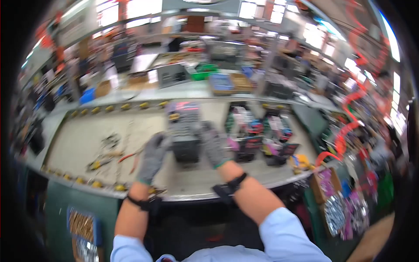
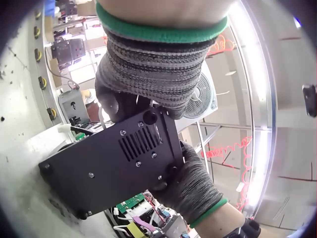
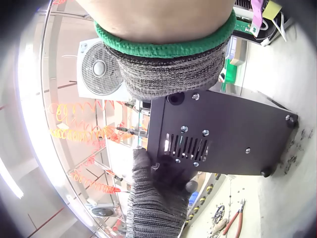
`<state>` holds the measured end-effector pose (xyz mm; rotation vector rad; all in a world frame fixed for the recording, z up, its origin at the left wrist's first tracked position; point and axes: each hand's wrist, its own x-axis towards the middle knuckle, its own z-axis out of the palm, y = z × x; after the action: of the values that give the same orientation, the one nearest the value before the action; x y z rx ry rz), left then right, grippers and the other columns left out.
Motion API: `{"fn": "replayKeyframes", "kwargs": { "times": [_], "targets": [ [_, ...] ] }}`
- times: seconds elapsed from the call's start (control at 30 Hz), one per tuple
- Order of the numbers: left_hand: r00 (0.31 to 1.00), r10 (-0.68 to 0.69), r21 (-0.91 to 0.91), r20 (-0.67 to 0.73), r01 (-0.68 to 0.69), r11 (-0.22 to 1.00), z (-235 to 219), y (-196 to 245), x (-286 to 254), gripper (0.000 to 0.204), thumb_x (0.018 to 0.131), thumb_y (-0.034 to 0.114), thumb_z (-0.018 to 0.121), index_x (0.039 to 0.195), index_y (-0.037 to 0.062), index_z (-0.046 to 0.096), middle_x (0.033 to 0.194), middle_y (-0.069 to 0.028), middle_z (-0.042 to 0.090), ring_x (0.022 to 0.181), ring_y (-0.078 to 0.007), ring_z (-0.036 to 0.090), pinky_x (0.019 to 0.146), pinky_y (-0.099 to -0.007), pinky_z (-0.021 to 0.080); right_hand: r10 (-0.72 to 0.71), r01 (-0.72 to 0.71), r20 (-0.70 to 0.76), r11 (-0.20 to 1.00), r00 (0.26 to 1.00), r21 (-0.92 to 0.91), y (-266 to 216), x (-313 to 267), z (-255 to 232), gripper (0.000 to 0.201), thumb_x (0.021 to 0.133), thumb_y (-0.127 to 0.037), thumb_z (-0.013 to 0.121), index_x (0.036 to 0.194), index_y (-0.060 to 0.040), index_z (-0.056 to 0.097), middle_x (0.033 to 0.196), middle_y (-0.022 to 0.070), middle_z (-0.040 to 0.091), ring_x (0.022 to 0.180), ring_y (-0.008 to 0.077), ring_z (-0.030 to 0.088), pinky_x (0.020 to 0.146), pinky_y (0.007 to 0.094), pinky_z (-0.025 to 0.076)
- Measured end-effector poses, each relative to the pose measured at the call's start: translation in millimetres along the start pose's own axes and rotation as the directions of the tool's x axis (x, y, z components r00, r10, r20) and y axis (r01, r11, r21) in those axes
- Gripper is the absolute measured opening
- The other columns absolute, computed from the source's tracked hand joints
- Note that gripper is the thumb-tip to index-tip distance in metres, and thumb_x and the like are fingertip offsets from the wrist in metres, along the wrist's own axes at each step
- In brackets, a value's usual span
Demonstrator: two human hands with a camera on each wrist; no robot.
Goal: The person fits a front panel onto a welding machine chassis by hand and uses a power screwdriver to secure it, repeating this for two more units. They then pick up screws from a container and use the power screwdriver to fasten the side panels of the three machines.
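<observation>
A black metal case, with vent slots, screws and round feet on its underside, stands tilted up between my two gloved hands. My left hand grips one side of it, and my right hand holds the opposite side. In the left wrist view the left hand curls over the case's edge near the slots. The lower end, with its feet, is close over the pale work surface. The right wrist view shows the left hand across from the right hand's cuffed glove.
Two opened units with exposed wires and boards stand to the right. Red-handled pliers and small loose parts lie on the left. Yellow rollers line the surface's edge. A red coiled hose hangs at the right; trays of parts sit low left.
</observation>
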<state>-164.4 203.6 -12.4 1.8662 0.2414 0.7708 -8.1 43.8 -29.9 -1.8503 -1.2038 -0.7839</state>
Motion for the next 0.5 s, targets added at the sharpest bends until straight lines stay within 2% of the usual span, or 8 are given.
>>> {"fn": "replayKeyframes", "kwargs": {
  "times": [0.03,0.07,0.1,0.13,0.17,0.2,0.27,0.5],
  "targets": [
    [0.998,-0.065,-0.146,-0.011,0.063,0.987,3.4,-1.0,-1.9,0.021,0.097,0.021,0.063,0.100,0.0012,0.067,0.093,-0.0035,0.065,0.088,-0.0123,0.058,0.081,-0.0294,0.048,0.068,-0.074,0.049,0.989,0.996,0.131,7.6,-5.1,12.9,0.031,0.093,-0.014,0.056,0.122,-0.0135,0.066,0.101,0.0217,0.061,0.090,0.0382,0.062,0.077,0.0488,0.051],
    [0.996,-0.067,-0.080,-0.056,0.062,0.995,2.5,-23.9,1.5,0.019,0.098,0.021,0.062,0.100,0.0030,0.066,0.090,-0.0006,0.063,0.085,-0.0109,0.057,0.078,-0.0280,0.048,0.163,-0.190,0.201,0.974,0.966,0.122,14.2,-0.4,20.4,0.035,0.098,-0.023,0.052,0.128,-0.0070,0.061,0.103,0.0249,0.061,0.093,0.0411,0.062,0.080,0.0506,0.051],
    [0.999,-0.042,-0.154,-0.018,0.039,0.987,1.0,-34.1,2.8,0.019,0.099,0.022,0.061,0.100,0.0028,0.065,0.086,0.0013,0.061,0.081,-0.0091,0.056,0.076,-0.0266,0.048,0.337,-0.372,0.220,0.917,0.915,0.142,5.0,6.3,19.0,0.043,0.099,-0.033,0.054,0.127,-0.0013,0.058,0.110,0.0280,0.062,0.097,0.0430,0.062,0.084,0.0503,0.051],
    [0.995,-0.074,-0.149,-0.062,0.064,0.987,5.6,-43.5,5.6,0.022,0.101,0.025,0.061,0.096,0.0034,0.063,0.082,0.0029,0.057,0.076,-0.0083,0.053,0.070,-0.0261,0.045,0.488,-0.549,0.252,0.742,0.836,0.384,-15.7,17.5,-8.3,0.050,0.096,-0.043,0.058,0.124,-0.0016,0.058,0.110,0.0282,0.064,0.099,0.0437,0.064,0.086,0.0481,0.051],
    [0.996,0.006,-0.131,-0.090,-0.018,0.991,13.3,-49.4,6.2,0.025,0.101,0.028,0.061,0.093,0.0049,0.062,0.079,0.0037,0.055,0.071,-0.0069,0.048,0.064,-0.0249,0.040,0.524,-0.595,0.285,0.666,0.802,0.450,-9.1,18.5,-6.0,0.058,0.093,-0.052,0.060,0.120,-0.0016,0.058,0.108,0.0271,0.067,0.100,0.0421,0.066,0.087,0.0464,0.052],
    [0.987,0.080,-0.103,-0.137,-0.094,0.990,17.5,-54.4,5.9,0.027,0.101,0.031,0.061,0.090,0.0064,0.062,0.076,0.0045,0.054,0.067,-0.0055,0.044,0.058,-0.0237,0.035,0.607,-0.644,0.231,0.659,0.760,0.388,-9.1,21.1,-1.3,0.055,0.092,-0.052,0.062,0.115,-0.0021,0.059,0.100,0.0242,0.069,0.097,0.0403,0.067,0.085,0.0462,0.052],
    [0.991,0.077,-0.104,-0.108,-0.088,0.991,24.0,-57.8,8.8,0.028,0.102,0.032,0.060,0.089,0.0063,0.059,0.075,0.0038,0.053,0.066,-0.0061,0.043,0.060,-0.0239,0.035,0.625,-0.693,0.321,0.549,0.712,0.468,-4.7,26.8,-12.0,0.047,0.091,-0.046,0.068,0.103,-0.0016,0.062,0.093,0.0231,0.070,0.093,0.0377,0.068,0.083,0.0442,0.051],
    [0.992,-0.025,-0.120,-0.123,0.010,0.993,38.8,-32.4,6.3,0.031,0.102,0.034,0.060,0.087,0.0071,0.056,0.074,0.0026,0.052,0.067,-0.0086,0.042,0.061,-0.0262,0.034,0.652,-0.747,0.377,0.505,0.658,0.431,11.8,34.2,-11.6,0.046,0.089,-0.043,0.070,0.098,0.0016,0.064,0.090,0.0227,0.070,0.088,0.0344,0.068,0.081,0.0416,0.051]
  ]
}}
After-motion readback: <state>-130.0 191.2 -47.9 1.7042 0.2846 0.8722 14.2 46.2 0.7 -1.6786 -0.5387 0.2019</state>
